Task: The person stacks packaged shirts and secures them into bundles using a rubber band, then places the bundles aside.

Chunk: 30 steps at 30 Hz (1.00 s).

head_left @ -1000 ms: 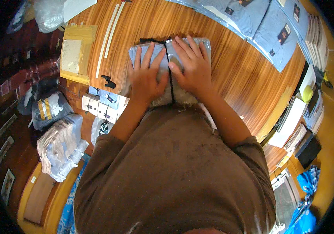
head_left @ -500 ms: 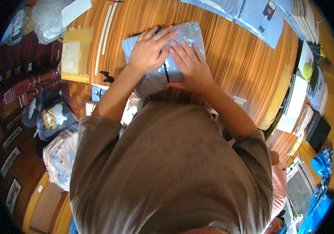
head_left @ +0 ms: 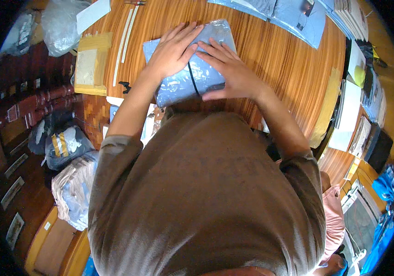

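Packet (head_left: 192,73) of folded blue-grey cloth in a clear plastic bag, flat on the wooden tabletop (head_left: 279,69), close to its near edge and just ahead of the brown-shirted chest. Left hand (head_left: 174,50) spread flat across the upper left part, fingers (head_left: 185,34) long and slightly fanned, gripping nothing. Right hand (head_left: 229,69) pressed palm-down on the right half, fingers likewise flat and open, pointing toward the left hand, almost meeting it above a dark line (head_left: 192,80) running down the packet's middle. By the look of it, cloth already bagged and folded, now being pressed smooth; flap end hidden under the hands, so sealing impossible to judge. More bagged packets (head_left: 293,16) at the far edge, apparently finished; white strips (head_left: 125,34) and a tan envelope (head_left: 91,62) to the left, apart from the hands.

Against the earlier pictures of the same head view: packet turned slightly, lower right corner swung nearer the body; both hands in much the same flat press, left one slid a little farther up.
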Motion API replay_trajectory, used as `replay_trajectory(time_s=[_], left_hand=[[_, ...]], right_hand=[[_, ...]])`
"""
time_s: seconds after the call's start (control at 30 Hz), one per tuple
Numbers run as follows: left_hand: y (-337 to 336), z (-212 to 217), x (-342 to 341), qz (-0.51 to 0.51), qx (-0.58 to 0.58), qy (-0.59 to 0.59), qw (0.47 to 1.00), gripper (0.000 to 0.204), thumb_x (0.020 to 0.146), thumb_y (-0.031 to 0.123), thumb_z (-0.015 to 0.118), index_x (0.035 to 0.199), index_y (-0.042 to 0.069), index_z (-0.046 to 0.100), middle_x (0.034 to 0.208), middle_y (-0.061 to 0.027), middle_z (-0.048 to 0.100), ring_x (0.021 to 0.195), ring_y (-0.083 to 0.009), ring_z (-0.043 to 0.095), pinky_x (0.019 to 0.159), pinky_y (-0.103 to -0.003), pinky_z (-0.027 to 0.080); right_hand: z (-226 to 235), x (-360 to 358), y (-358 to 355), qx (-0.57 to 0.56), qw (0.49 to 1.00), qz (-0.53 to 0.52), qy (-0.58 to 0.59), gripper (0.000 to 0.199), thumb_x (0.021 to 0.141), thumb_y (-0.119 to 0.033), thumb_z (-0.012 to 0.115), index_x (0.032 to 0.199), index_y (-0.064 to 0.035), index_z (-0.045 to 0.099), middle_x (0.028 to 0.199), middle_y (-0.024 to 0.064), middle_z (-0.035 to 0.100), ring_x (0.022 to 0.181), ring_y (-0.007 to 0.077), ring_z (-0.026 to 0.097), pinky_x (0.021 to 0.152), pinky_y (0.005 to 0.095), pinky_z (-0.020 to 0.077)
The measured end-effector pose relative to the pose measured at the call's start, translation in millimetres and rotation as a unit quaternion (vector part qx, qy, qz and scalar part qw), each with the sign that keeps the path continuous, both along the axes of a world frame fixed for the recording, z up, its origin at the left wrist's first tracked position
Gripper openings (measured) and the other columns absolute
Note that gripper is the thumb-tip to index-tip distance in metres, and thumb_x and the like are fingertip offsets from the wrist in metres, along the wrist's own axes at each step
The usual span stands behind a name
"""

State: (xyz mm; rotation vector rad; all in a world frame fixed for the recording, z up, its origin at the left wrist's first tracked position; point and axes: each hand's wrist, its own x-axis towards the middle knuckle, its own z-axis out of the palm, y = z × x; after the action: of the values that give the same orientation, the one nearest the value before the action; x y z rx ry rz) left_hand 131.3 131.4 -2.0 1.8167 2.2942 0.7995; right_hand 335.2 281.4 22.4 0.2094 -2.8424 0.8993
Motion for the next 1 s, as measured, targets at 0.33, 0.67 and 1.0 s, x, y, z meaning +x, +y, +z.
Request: replay_trajectory(time_s=[0.33,0.67,1.0], left_hand=[[-37.5,11.2,12.9,0.091,-0.079,0.06,0.991,0.05,0.105,0.042,0.05,0.151,0.024,0.054,0.158,-0.0105,0.048,0.148,-0.0409,0.038,0.12,-0.062,0.026],[-48.8,-5.7,51.9,0.228,-0.102,0.041,0.967,0.067,0.094,0.042,0.061,0.157,0.026,0.046,0.166,-0.0179,0.033,0.147,-0.0596,0.026,0.114,-0.072,0.028],[-48.0,-17.7,49.4,0.236,-0.071,-0.001,0.969,0.071,0.086,0.043,0.067,0.154,0.027,0.051,0.164,-0.0178,0.036,0.145,-0.0573,0.031,0.112,-0.068,0.032]], right_hand=[[-3.1,-3.6,-9.2,0.081,0.996,-0.029,-0.021,0.112,0.066,-0.048,0.09,0.159,-0.0152,0.038,0.168,0.0114,0.031,0.155,0.0408,0.026,0.125,0.0604,0.0228],[-29.1,-47.1,-32.2,0.089,0.964,-0.249,0.028,0.066,0.092,-0.054,0.063,0.142,-0.0111,0.06,0.157,0.016,0.046,0.145,0.0475,0.037,0.115,0.0716,0.0276],[-36.3,-50.8,-29.4,0.061,0.968,-0.244,-0.001,0.068,0.089,-0.051,0.068,0.144,-0.0127,0.059,0.155,0.0165,0.049,0.145,0.0469,0.038,0.116,0.0702,0.0265]])
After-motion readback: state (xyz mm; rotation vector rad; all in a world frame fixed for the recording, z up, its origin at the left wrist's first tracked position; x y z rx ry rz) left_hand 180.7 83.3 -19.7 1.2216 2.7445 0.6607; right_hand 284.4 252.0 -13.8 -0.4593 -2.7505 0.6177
